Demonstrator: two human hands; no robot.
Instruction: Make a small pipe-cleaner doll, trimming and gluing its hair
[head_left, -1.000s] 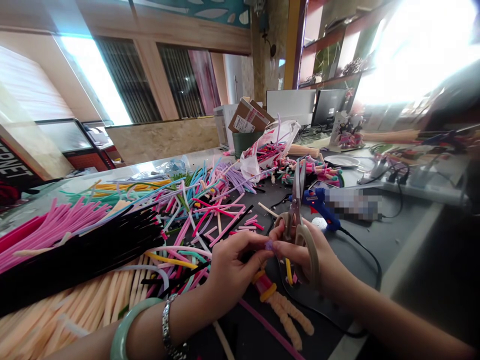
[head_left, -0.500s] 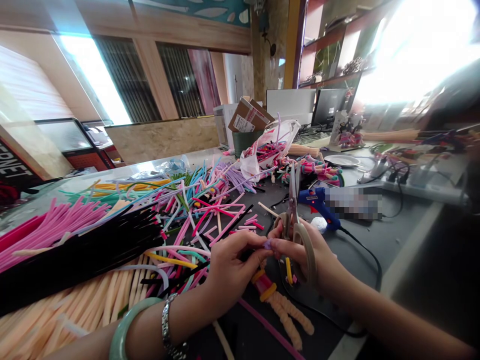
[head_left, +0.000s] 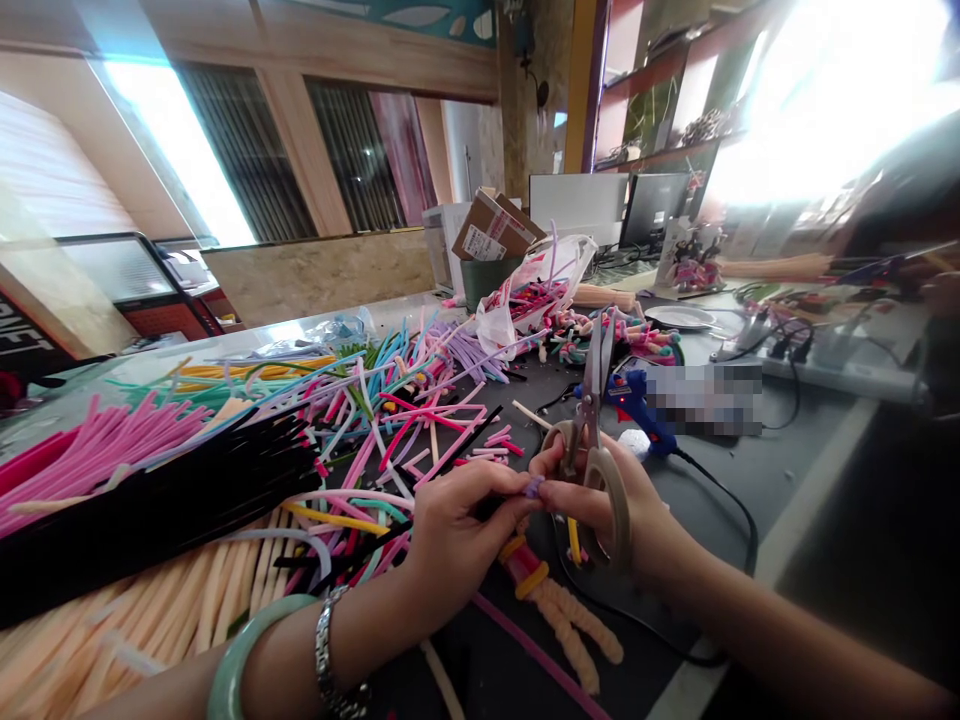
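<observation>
Right at the centre of the frame, a small purple piece (head_left: 534,486) is being pinched: thumb and forefinger of the left hand (head_left: 459,525) are closed on it, and it is touched from the other side by fingertips of the right hand (head_left: 641,505). The scissors (head_left: 592,405) are held in that same right hand, fingers hooked around the handles, blades pointed up the frame. Just below, a doll-like figure (head_left: 523,567) is seen on the dark mat (head_left: 712,490), its red middle banded in yellow, two peach legs angled toward lower right. A long pink stem (head_left: 540,655) is laid alongside. To the right, a blue glue gun (head_left: 637,405) is set down beyond the scissors. Across the left, loose coloured stems (head_left: 420,415) are strewn, backed by a black bundle (head_left: 165,510) and, at lower left, a peach bundle (head_left: 142,640). Farther up, a plastic bag (head_left: 496,325) is filled with more stems.
</observation>
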